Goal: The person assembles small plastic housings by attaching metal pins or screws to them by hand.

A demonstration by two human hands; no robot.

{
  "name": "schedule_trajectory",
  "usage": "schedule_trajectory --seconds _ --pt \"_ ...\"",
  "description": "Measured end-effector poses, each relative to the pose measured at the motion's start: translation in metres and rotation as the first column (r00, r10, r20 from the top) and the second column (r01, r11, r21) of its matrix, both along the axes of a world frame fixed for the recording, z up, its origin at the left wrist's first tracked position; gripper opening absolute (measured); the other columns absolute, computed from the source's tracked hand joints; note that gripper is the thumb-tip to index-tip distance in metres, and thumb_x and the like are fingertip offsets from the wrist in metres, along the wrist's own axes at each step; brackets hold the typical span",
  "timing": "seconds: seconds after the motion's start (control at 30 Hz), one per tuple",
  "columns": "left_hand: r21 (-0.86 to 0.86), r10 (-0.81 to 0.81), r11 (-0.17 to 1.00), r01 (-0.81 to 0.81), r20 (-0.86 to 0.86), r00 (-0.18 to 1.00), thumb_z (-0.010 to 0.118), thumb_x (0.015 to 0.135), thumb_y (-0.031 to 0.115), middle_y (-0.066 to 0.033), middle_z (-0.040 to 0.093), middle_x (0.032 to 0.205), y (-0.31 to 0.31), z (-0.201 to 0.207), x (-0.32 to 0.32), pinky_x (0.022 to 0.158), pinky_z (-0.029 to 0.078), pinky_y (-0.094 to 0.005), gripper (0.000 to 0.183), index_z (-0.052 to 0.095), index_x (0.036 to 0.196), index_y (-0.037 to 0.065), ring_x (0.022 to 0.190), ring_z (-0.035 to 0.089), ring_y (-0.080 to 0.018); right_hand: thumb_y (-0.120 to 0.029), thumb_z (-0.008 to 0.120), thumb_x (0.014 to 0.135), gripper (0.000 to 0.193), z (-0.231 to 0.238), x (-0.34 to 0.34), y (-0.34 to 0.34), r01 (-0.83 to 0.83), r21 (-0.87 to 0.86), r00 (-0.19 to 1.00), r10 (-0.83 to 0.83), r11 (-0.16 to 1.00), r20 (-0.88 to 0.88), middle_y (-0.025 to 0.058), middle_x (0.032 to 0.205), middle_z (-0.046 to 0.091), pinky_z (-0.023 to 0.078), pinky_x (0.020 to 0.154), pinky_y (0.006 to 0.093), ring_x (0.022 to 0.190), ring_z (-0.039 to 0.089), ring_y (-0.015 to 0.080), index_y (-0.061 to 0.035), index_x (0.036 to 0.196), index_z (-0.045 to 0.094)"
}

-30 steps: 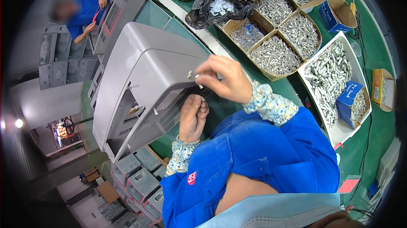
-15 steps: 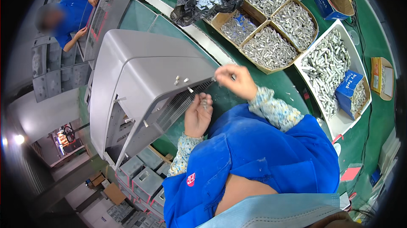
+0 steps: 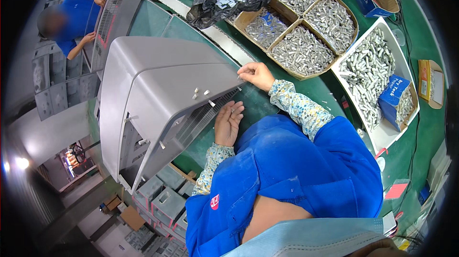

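Observation:
A large grey plastic housing [image 3: 158,78] lies tilted on the bench before me, its slotted side toward me. Small white plugs [image 3: 212,103] stick out along its edge, and a few loose plugs [image 3: 195,96] rest on its top face. My right hand [image 3: 257,75] is at the housing's far right corner, thumb and fingers pinched together; whatever lies between them is too small to name. Beside the near edge, my left hand [image 3: 228,125] is turned palm up with fingers curled. Something small and pale shows at its fingers, but I cannot make out what.
A divided cardboard box [image 3: 334,58] full of small metallic pieces stands at the back right. Nearer is a white tray [image 3: 342,70] of similar pieces with a blue box [image 3: 393,92] inside. A black plastic bag [image 3: 203,13] lies behind. A co-worker [image 3: 79,16] holds another grey housing [image 3: 114,18].
My right hand has moved left and slightly away, up to the housing's corner, and its fingers are now sharp and pinched. My left hand has shifted a little to the right.

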State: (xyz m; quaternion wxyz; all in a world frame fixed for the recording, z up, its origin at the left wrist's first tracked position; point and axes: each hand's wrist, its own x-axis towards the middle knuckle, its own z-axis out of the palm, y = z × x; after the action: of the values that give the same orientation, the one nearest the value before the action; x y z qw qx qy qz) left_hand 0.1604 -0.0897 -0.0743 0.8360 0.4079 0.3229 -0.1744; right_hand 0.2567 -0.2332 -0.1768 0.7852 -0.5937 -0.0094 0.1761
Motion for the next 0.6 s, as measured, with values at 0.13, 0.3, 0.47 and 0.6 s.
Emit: schedule_trajectory --seconds 0.13,0.3,0.47,0.6 --pt "0.114 -0.061 0.992 0.058 0.02 0.998 0.036 0.091 0.016 -0.0159 0.058 0.091 -0.004 -0.001 0.001 0.062 0.048 -0.0239 0.022 0.045 0.101 -0.001 0.074 0.059 -0.016 -0.013 0.063 0.074 0.014 -0.005 -0.001 0.005 -0.036 -0.054 0.999 0.037 0.998 0.022 0.0033 0.068 0.059 0.045 0.057 0.0225 0.061 0.054 0.0081 -0.0001 0.079 0.06" --pt "0.029 -0.096 0.995 0.096 -0.001 0.995 0.037 0.091 0.018 -0.0121 0.058 0.083 -0.001 -0.013 0.002 0.054 0.044 -0.0212 0.022 0.045 0.1 0.0 0.062 0.054 -0.0118 -0.017 0.063 0.075 0.017 0.002 0.002 0.001 -0.058 -0.112 0.995 0.066 0.992 0.072 0.0036 0.065 0.058 0.044 0.053 0.0236 0.058 0.053 0.0094 -0.0003 0.076 0.06" --pt "0.007 -0.133 0.991 0.133 0.151 0.98 0.036 0.092 0.02 -0.006 0.053 0.073 -0.002 -0.015 0.001 0.045 0.036 -0.0174 0.021 0.045 0.104 0.005 0.055 0.047 -0.0071 -0.016 0.064 0.073 0.014 0.051 -0.03 -0.014 -0.005 -0.247 0.961 0.073 0.969 0.268 0.0051 0.066 0.056 0.043 0.054 0.0237 0.058 0.053 0.0118 -0.0031 0.078 0.062" --pt "0.344 -0.278 0.912 0.224 0.115 0.954 0.037 0.091 0.025 -0.0022 0.048 0.068 -0.029 0.006 0.005 0.038 0.028 -0.0147 0.031 0.037 0.118 0.008 0.05 0.038 -0.0035 -0.013 0.063 0.074 0.014 0.065 -0.049 -0.019 -0.265 -0.133 0.915 0.293 0.955 0.279 0.0047 0.073 0.053 0.043 0.059 0.0246 0.066 0.054 0.0124 -0.0039 0.086 0.063"
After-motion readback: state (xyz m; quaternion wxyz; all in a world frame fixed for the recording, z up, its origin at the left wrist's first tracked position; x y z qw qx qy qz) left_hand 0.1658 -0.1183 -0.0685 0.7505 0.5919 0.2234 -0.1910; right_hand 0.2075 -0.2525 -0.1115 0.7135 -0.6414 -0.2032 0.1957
